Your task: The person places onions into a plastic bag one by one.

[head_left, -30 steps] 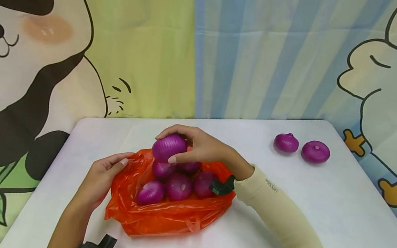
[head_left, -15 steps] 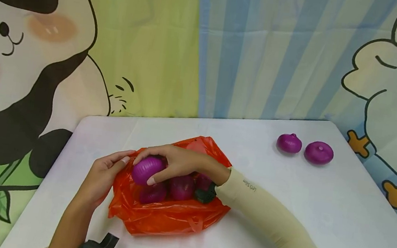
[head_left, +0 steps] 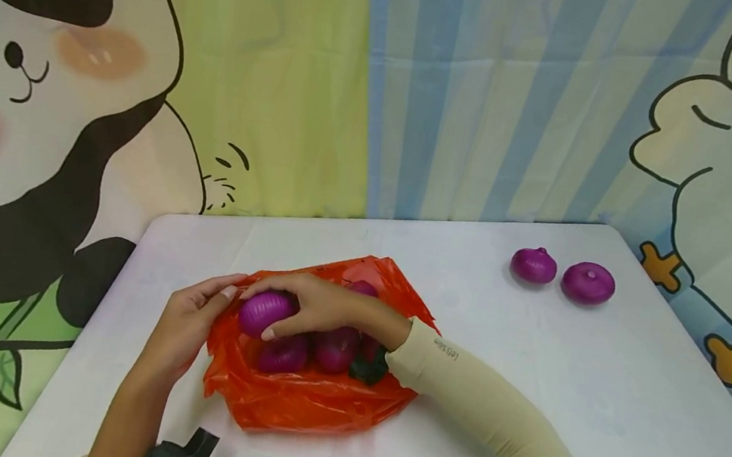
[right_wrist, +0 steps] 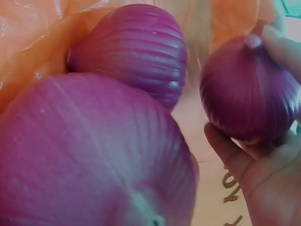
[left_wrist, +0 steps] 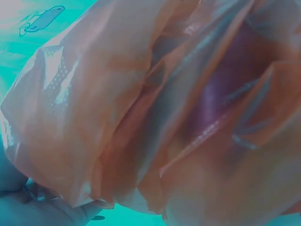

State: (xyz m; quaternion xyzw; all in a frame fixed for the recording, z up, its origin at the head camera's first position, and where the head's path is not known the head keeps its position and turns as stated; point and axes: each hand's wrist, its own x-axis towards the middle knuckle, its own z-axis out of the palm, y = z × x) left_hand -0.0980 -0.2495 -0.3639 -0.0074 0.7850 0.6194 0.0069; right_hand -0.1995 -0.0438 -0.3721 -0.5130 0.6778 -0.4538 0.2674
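An orange-red plastic bag (head_left: pixel 309 412) lies open on the table with several purple onions inside. My right hand (head_left: pixel 319 303) reaches over the bag's mouth and grips an onion (head_left: pixel 263 313) at its left side; in the right wrist view thumb and fingers curl round this onion (right_wrist: pixel 249 92). Other onions, such as one near the front (head_left: pixel 284 356) and one beside it (head_left: pixel 335 349), sit below my right hand, partly covered by it. My left hand (head_left: pixel 190 317) pinches the bag's left rim between thumb and fingers. The bag's film (left_wrist: pixel 117 103) fills most of the left wrist view.
Two more onions, a smaller one (head_left: pixel 533 266) and a flatter one (head_left: pixel 588 283), stand at the back right of the white table (head_left: pixel 498 328). Behind the table hangs a printed curtain (head_left: pixel 301 83).
My right hand has carried the gripped onion left and down, from above the pile into the bag's left side. My left hand keeps its pinch on the rim.
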